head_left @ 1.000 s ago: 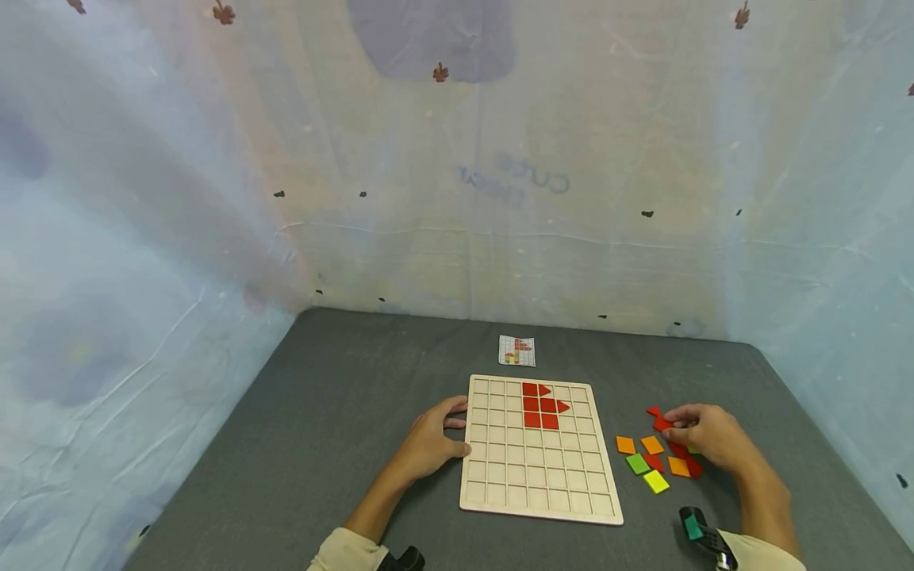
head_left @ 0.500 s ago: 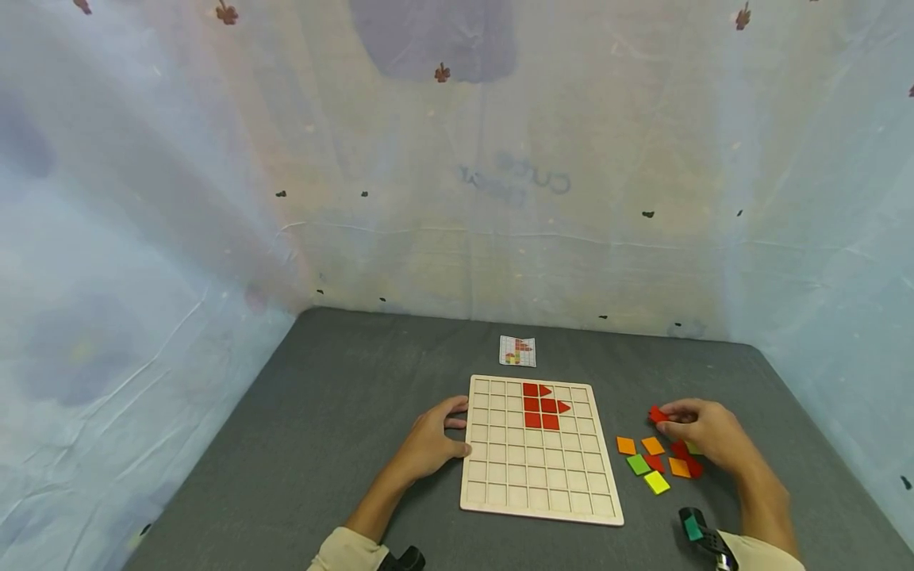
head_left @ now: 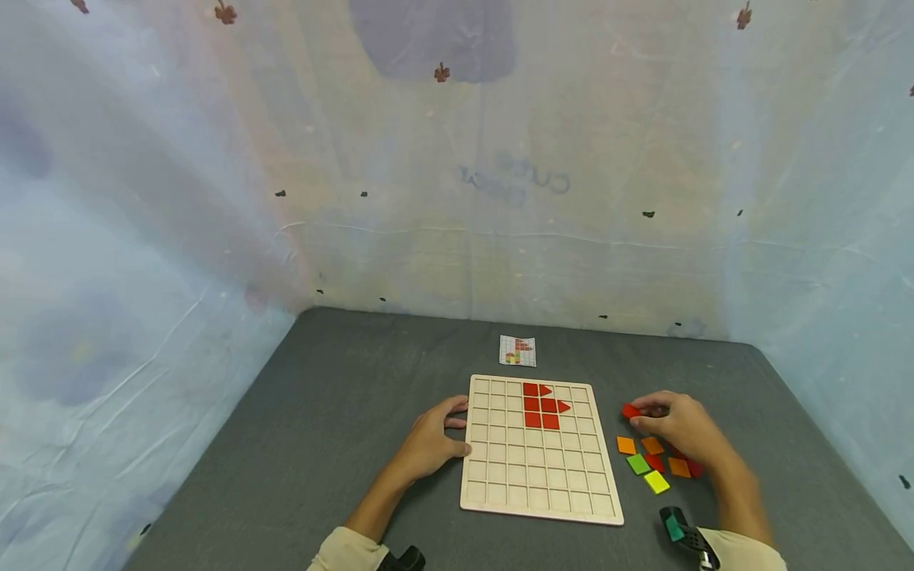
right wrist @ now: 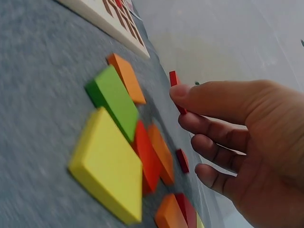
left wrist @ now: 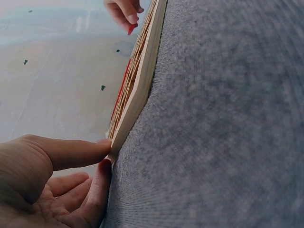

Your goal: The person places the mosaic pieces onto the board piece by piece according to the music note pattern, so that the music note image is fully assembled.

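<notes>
In the head view, a square wooden grid board (head_left: pixel 500 476) lies on the table with several red tiles (head_left: pixel 532 404) set in its upper cells. My left hand (head_left: pixel 432 440) rests against the board's left edge, thumb and fingertips spread along it; the left wrist view shows the thumb (left wrist: pixel 80 153) on the wooden side. Just off the board's right edge, my right hand (head_left: pixel 674 424) pinches a small red tile (right wrist: pixel 173 78) between thumb and index finger. Below that hand are loose orange, green, yellow and red tiles, such as the yellow tile (right wrist: pixel 109 164) and green tile (right wrist: pixel 114 102).
A small printed card (head_left: pixel 517 351) with a coloured grid pattern lies beyond the board. The dark grey tabletop (head_left: pixel 357 373) reaches back to pale patterned sheeting (head_left: pixel 457 262) at the rear and sides. Several loose tiles, among them an orange tile (head_left: pixel 625 446), lie close to the board's right edge.
The right hand has picked the red tile out of the upper part of the pile and moved left with it, closer to the board. The left hand and the board have stayed put.
</notes>
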`<action>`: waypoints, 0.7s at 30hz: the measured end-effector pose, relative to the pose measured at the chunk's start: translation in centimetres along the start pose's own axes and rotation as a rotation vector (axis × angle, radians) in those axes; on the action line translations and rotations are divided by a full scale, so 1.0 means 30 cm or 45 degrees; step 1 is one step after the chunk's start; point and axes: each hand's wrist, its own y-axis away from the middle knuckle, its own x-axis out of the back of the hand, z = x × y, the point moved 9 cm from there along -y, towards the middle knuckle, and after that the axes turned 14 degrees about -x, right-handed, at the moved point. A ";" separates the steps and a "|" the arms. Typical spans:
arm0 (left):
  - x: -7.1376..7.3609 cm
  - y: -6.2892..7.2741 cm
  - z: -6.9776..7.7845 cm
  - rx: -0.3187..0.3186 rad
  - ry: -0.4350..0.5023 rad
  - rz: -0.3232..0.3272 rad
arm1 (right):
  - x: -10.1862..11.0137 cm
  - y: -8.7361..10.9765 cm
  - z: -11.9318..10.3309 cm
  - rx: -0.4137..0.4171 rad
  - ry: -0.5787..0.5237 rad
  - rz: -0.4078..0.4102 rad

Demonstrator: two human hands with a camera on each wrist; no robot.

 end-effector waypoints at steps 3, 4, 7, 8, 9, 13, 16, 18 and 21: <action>0.000 -0.002 0.002 -0.007 0.003 0.003 | -0.016 0.002 -0.029 0.037 -0.007 -0.006; 0.000 -0.001 0.001 -0.003 0.003 0.002 | -0.020 0.003 -0.039 0.049 -0.014 -0.009; -0.001 0.000 0.002 -0.008 0.004 0.000 | -0.037 0.007 -0.063 0.079 -0.048 -0.022; -0.001 0.000 0.002 -0.009 0.003 0.001 | -0.043 0.008 -0.070 0.087 -0.060 -0.027; -0.001 0.001 0.002 -0.011 0.001 0.001 | -0.047 0.009 -0.077 0.091 -0.068 -0.033; -0.001 0.000 0.004 -0.009 -0.002 0.002 | -0.063 0.010 -0.101 0.088 -0.061 -0.044; -0.001 0.000 0.006 -0.010 0.000 0.000 | -0.074 0.011 -0.123 0.096 -0.043 -0.063; -0.001 0.001 0.007 -0.012 0.000 0.000 | -0.083 0.011 -0.136 0.102 -0.038 -0.065; -0.001 0.001 0.009 -0.021 0.005 0.001 | -0.098 0.014 -0.160 0.125 -0.035 -0.063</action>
